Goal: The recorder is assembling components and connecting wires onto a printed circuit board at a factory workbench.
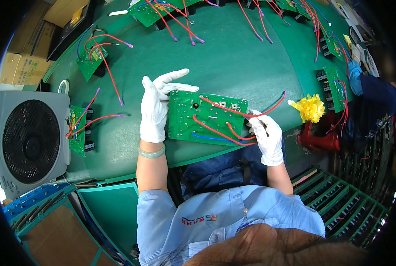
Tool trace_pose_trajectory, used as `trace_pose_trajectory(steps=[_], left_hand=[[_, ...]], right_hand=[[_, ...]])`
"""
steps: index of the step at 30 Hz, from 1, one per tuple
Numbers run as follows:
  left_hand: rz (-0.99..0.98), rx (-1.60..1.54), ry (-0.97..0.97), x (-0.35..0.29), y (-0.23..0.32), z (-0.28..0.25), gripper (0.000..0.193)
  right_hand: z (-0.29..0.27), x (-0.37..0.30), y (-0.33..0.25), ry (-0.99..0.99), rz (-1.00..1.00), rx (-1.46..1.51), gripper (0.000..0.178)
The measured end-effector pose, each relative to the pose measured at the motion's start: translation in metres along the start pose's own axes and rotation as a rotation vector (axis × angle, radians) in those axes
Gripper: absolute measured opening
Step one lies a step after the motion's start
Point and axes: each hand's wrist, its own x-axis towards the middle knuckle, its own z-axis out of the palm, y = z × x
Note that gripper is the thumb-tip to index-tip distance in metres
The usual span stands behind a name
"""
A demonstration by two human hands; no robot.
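green tabletop [233, 62]: circuit board [204, 113] lengthwise left-right; hands [154, 108] [269, 138]: left splayed, right gripping its edge

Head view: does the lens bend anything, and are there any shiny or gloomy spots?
In the head view, the green tabletop has a bowed near edge and black fills the picture's corners; also in the head view, a soft sheen lies on the tabletop, the circuit board looks fairly sharp, and the rack at lower right looks dim.

An electronics workshop: wired circuit boards [209, 117] (several) lie about a green workbench [224, 57].
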Motion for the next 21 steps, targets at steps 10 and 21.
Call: trace_pose_trajectory(steps=[10, 21], left_hand=[[0.01, 0.166, 0.022, 0.002, 0.0, -0.004, 0.083], [0.118, 0.699, 0.186, 0.007, -0.013, -0.005, 0.032]], right_hand=[[0.003, 0.002, -0.003, 0.004, 0.054, -0.039, 0.024], [0.005, 0.001, 0.002, 0.046, 0.002, -0.06, 0.026]])
